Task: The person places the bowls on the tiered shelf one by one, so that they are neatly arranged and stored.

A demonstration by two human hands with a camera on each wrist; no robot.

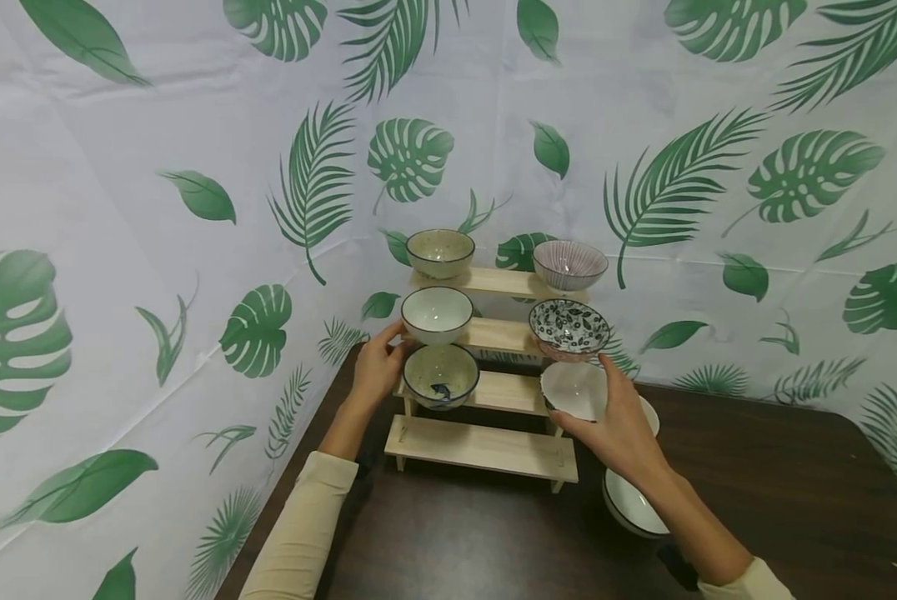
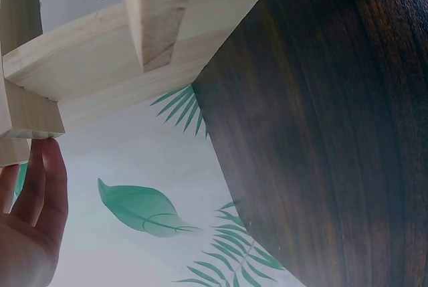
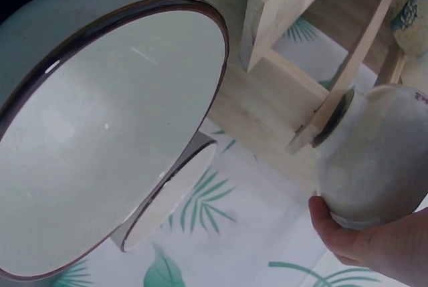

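A wooden tiered stand (image 1: 478, 446) holds several bowls on its steps. My right hand (image 1: 621, 425) grips a white bowl (image 1: 574, 390) at the right end of the third step down, thumb at its near side and fingers at its far right. In the right wrist view the fingers press on that bowl's pale outside (image 3: 374, 160), its foot close to the plank. My left hand (image 1: 379, 362) is at the stand's left side, beside a white bowl (image 1: 437, 312) and a greenish bowl with a dark motif (image 1: 441, 375). In the left wrist view its fairly straight fingers (image 2: 50, 186) touch a plank end (image 2: 33, 116).
On the top step stand a speckled green bowl (image 1: 441, 254) and a striped bowl (image 1: 570, 265). A black-and-white patterned bowl (image 1: 568, 327) sits right above the held one. More white bowls (image 1: 634, 504) stand on the dark table (image 1: 779, 467) beside the stand. A leaf-patterned cloth (image 1: 493, 158) hangs behind.
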